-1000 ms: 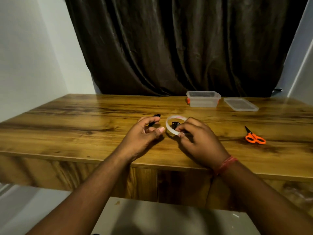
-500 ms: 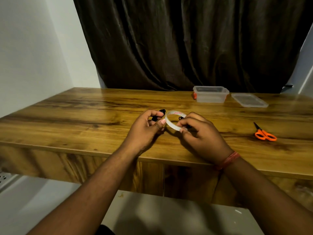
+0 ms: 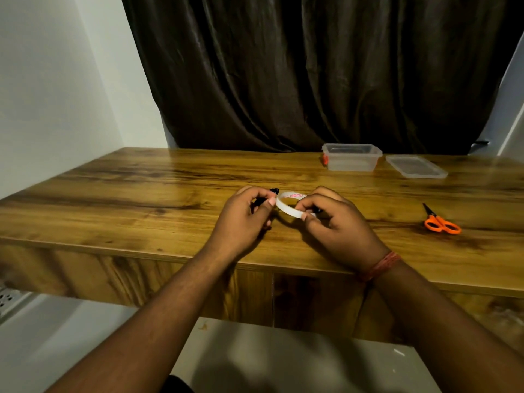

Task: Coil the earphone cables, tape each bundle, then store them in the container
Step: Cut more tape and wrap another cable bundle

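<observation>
Nearest the viewer, two bare forearms reach forward over the front edge of the wooden bench [image 3: 119, 199], the right wrist wearing a red thread band [image 3: 381, 265]. The left hand [image 3: 241, 222] has its grip closed around a black earphone bundle [image 3: 266, 195] — only a dark tip shows above the curled fingers, and how neatly the cable is coiled cannot be told from here. The left thumb tip touches the near-left rim of a white tape roll [image 3: 286, 207], which stands between the two hands just above the bench top. The right hand [image 3: 334, 225] pinches the roll's right side, thumb below and fingers curled over the top; something small and dark peeks out by its fingers, probably more of the earphone. Pink lettering runs along the inside of the roll's far rim. Further right, well apart from the hands, orange-handled scissors [image 3: 441, 222] lie flat with their blades pointing away. At the back of the bench sits an open clear plastic container [image 3: 351, 158] with orange clips on its ends, and its clear lid [image 3: 416, 165] lies flat just beside it on the right. Behind everything hangs a dark brown curtain [image 3: 312, 75] — pale walls flank it.
</observation>
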